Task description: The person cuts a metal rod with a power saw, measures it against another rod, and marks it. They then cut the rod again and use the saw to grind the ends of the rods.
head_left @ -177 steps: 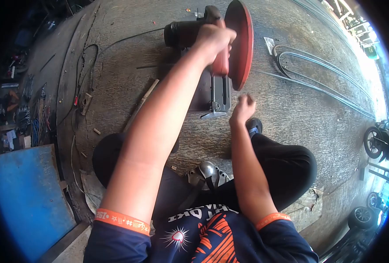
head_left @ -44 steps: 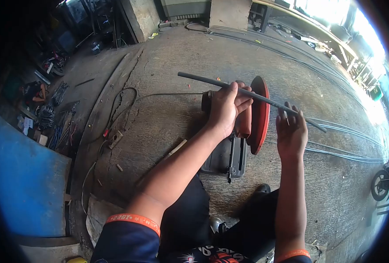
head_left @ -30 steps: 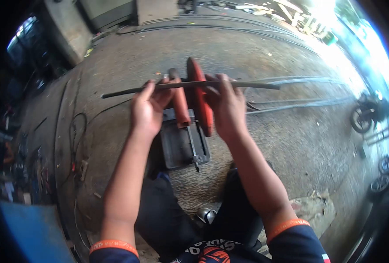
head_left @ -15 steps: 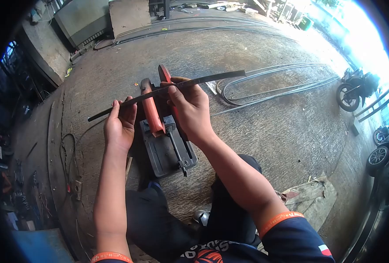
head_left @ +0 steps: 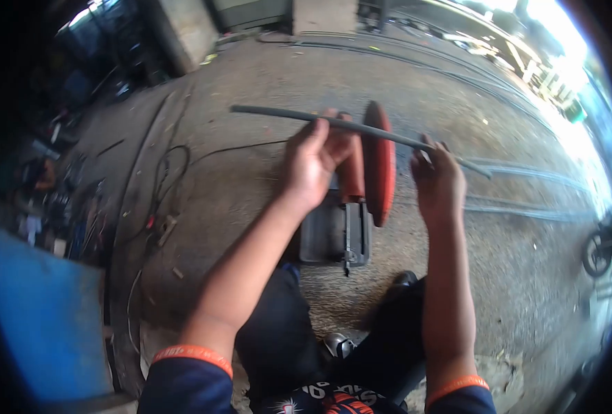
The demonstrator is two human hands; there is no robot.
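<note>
A long, narrow dark metal bar is held up across the view, its right end lower than its left. My left hand grips it left of its middle, thumb on the near side. Farther right, my right hand has its fingers closed around the bar, short of the right end. Below and behind the bar stands a cut-off saw on the floor, with a red disc guard, an orange body part and a dark base with a clamp screw. The bar passes in front of the guard.
A black cable runs left from the saw across the concrete floor. Long thin rods lie at the right, near a motorcycle wheel. A blue panel stands at the lower left. My knees flank the saw's near side.
The view has swung left, so the saw sits farther right. The bar has gone from rising rightward to sloping down rightward. My right hand now holds it beyond the guard.
</note>
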